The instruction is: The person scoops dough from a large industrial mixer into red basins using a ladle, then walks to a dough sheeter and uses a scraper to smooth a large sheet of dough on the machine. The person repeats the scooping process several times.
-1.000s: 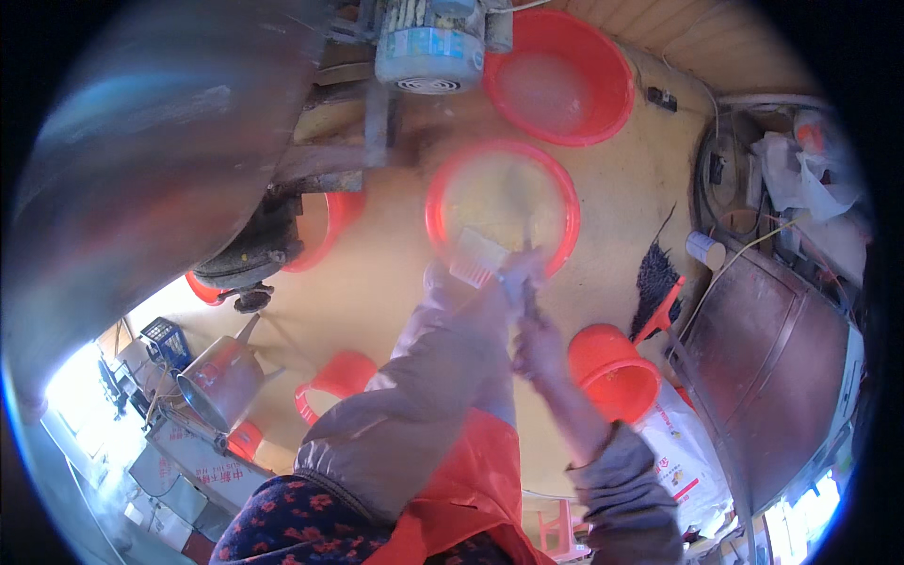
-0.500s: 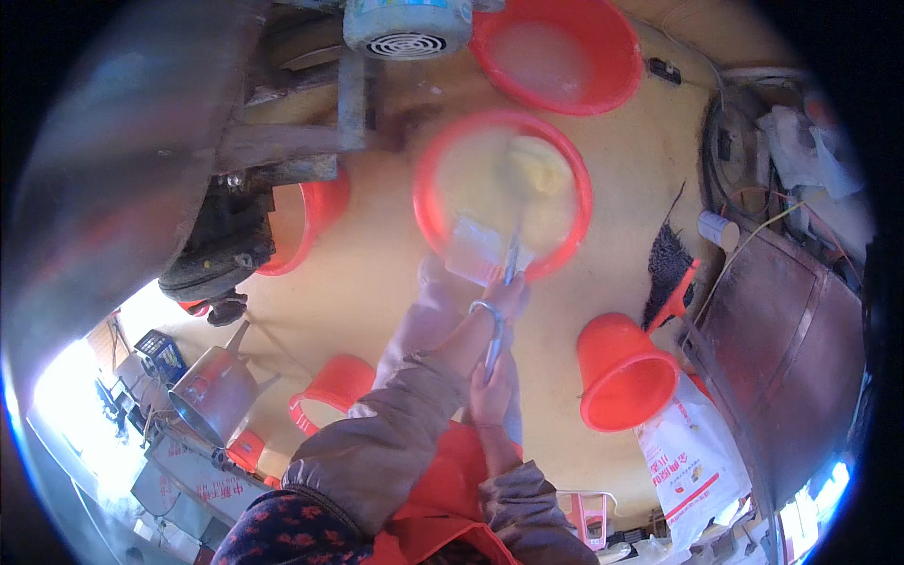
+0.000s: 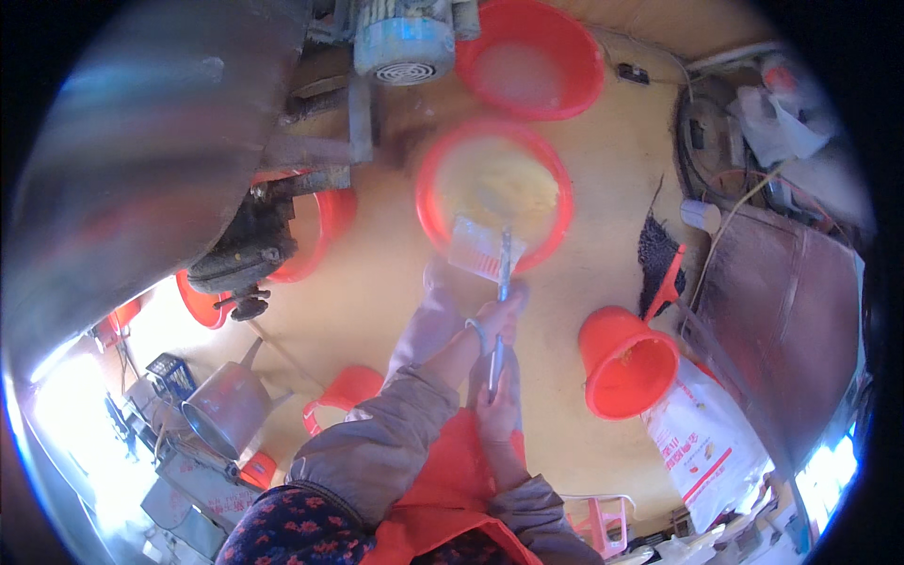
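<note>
My left hand (image 3: pixel 499 318) is wrapped round a long metal handle (image 3: pixel 505 273), with a silver bracelet on that wrist. Lower down, my right hand (image 3: pixel 499 407) grips the same handle near its end. The far end of this handled tool reaches into a red basin (image 3: pixel 423 193); its head is blurred there and its kind is hard to make out. Pale yellow, thick-looking stuff (image 3: pixel 513 179) fills the basin. A whitish piece with reddish stripes (image 3: pixel 474 247) lies at the basin's near rim, by my left hand.
Beyond stands another red basin (image 3: pixel 589 71), beside a motor (image 3: pixel 405 42) on a metal frame. At the right are a tilted red bucket (image 3: pixel 603 348), a white printed sack (image 3: pixel 702 443) and a brown panel (image 3: pixel 782 301). A metal pot (image 3: pixel 226 410) and red bucket (image 3: pixel 353 391) stand lower left.
The tool's handle has shifted slightly and stands more upright in the picture. The yellow lump at the basin's far right has flattened and spread. The whole view has shifted a little.
</note>
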`<state>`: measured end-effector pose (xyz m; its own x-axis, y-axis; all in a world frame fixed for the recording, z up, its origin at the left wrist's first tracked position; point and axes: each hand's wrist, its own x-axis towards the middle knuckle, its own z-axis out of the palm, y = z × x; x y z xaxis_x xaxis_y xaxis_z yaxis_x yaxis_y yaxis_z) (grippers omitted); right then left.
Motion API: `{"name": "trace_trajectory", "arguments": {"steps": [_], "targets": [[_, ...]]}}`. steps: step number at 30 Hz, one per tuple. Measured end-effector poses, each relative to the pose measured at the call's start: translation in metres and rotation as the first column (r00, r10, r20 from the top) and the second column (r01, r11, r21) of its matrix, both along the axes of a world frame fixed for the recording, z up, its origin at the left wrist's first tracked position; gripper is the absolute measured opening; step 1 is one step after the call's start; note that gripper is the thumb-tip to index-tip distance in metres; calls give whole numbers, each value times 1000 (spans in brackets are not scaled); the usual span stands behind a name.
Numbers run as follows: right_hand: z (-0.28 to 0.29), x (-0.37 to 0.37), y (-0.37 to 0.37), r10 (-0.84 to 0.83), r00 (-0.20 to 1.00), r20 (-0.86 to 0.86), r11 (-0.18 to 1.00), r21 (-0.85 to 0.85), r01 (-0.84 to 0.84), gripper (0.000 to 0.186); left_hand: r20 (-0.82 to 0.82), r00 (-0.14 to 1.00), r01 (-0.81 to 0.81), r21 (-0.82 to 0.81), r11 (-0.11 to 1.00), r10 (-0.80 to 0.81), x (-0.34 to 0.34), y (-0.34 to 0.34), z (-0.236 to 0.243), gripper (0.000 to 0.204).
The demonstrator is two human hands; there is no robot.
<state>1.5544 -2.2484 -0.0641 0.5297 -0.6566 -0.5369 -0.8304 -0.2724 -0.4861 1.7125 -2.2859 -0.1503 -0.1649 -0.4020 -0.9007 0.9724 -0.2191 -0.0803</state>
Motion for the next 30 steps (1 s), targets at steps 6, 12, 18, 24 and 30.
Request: {"name": "trace_trajectory", "arguments": {"steps": [6, 12, 18, 24, 30], "targets": [[39, -20, 1, -24, 1000, -6, 998, -62, 24, 65, -250, 941, -277, -175, 945, 230, -13, -1, 27, 44], [62, -30, -12, -85, 996, 3, 987, 140, 84, 60, -76, 997, -27, -94, 995, 20, -18, -5, 50, 34], [102, -49, -27, 58, 998, 22, 998, 2, -58, 64, -104, 987, -136, -151, 979, 121, -36, -8, 95, 44], [207, -71, -57, 90, 993, 82, 996, 5, -91, 58, -33, 987, -161, -121, 979, 159, -57, -23, 199, 38], [365, -78, -89, 238, 966, 103, 969, -93, -229, 59, -161, 944, -315, -188, 930, 287, -65, -36, 339, 39]]}}
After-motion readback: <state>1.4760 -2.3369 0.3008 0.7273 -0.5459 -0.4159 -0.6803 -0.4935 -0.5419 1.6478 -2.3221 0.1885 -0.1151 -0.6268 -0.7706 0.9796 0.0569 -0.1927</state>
